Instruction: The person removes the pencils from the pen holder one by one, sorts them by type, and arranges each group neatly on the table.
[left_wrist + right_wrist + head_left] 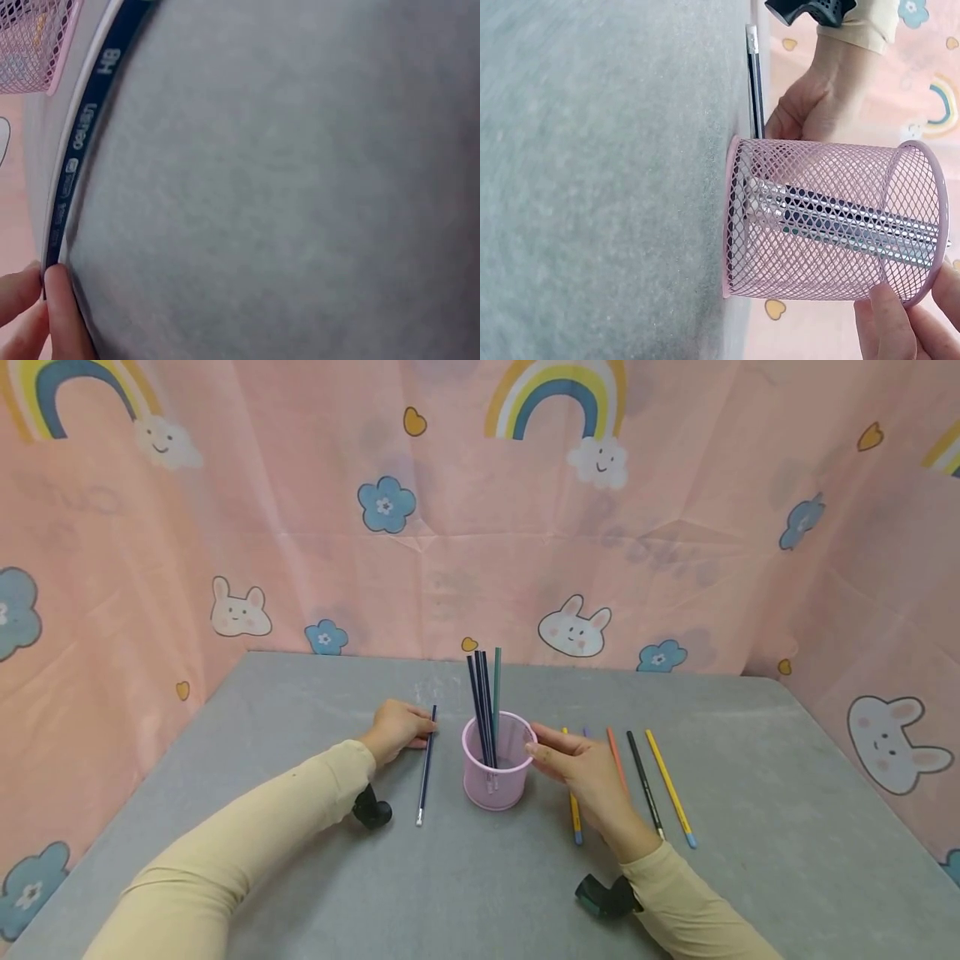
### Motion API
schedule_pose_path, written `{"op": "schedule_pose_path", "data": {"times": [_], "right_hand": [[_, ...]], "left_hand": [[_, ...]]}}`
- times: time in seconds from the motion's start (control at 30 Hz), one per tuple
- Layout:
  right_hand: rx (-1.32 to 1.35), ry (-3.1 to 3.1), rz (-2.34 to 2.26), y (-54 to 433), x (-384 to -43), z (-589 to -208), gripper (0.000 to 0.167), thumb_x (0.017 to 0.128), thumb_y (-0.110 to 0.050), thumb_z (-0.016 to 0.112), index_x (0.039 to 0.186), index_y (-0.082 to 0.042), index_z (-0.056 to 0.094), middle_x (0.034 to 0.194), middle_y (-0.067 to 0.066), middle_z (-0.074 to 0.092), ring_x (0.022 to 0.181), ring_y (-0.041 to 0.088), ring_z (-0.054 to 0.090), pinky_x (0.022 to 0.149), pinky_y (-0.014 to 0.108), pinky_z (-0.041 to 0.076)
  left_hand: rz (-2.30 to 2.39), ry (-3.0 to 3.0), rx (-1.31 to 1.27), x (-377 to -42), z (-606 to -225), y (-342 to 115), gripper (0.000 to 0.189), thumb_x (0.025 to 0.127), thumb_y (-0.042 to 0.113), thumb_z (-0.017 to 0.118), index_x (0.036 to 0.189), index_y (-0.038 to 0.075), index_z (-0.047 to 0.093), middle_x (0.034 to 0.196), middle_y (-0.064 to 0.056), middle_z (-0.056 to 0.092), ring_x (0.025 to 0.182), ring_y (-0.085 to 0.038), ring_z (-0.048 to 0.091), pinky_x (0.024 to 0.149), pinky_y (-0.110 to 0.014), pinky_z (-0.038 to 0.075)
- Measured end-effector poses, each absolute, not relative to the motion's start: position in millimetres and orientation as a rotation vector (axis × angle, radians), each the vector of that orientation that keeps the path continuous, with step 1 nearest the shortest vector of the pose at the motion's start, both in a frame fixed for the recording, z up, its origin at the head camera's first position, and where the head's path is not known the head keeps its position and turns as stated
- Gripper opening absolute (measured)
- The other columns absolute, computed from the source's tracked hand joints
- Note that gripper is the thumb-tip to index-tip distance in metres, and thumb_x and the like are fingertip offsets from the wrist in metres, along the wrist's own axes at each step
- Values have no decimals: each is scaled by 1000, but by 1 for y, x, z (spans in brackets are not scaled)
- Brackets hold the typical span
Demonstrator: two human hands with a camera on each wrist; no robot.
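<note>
Left wrist: "HB" on dark-blue pencil (96, 91)

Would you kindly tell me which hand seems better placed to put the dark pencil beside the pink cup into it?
Probably the left hand: it pinches the dark pencil near one end, beside the pink cup. The right hand holds the cup's rim and may steady it.

pink cloth (465, 577) behind grey table (772, 777)

The left hand (395, 732) is stretched forward, its fingers (67, 315) pinched together. The right hand (594, 775) is held with fingers lightly curled.
</note>
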State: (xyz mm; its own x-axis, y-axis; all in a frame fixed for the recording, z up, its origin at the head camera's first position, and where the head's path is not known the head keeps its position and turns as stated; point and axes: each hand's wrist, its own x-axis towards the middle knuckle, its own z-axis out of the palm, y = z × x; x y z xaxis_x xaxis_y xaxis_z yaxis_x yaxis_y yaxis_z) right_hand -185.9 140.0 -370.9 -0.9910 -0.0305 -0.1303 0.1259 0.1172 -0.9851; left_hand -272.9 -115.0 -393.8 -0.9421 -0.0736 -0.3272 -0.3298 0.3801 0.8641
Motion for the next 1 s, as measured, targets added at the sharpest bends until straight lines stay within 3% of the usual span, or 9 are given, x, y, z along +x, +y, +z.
{"op": "schedule_pose_path", "data": {"times": [0.3, 0.63, 1.0], "right_hand": [[94, 2252, -1993, 140, -186, -371, 44, 92, -18, 72, 134, -6, 63, 138, 13, 62, 114, 12, 68, 93, 26, 55], [69, 2252, -2016, 142, -186, -374, 45, 93, -16, 71, 135, -4, 61, 139, 14, 60, 106, 2, 68, 92, 23, 56], [73, 2254, -2001, 142, -186, -372, 45, 92, -18, 72, 134, -5, 61, 139, 13, 61, 109, 4, 68, 93, 24, 56]], "left_hand": [[1438, 2540, -337, -273, -395, -112, 17, 87, 5, 75, 101, -5, 71, 97, -17, 72, 69, -12, 65, 61, -21, 60], [1317, 2646, -265, -273, -393, -107, 13, 85, 5, 76, 95, -4, 73, 95, -18, 74, 59, -9, 61, 55, -18, 57], [1335, 2629, -281, -272, -393, -109, 15, 86, 7, 77, 95, -3, 74, 97, -17, 73, 65, -11, 65, 59, -19, 58]]}}
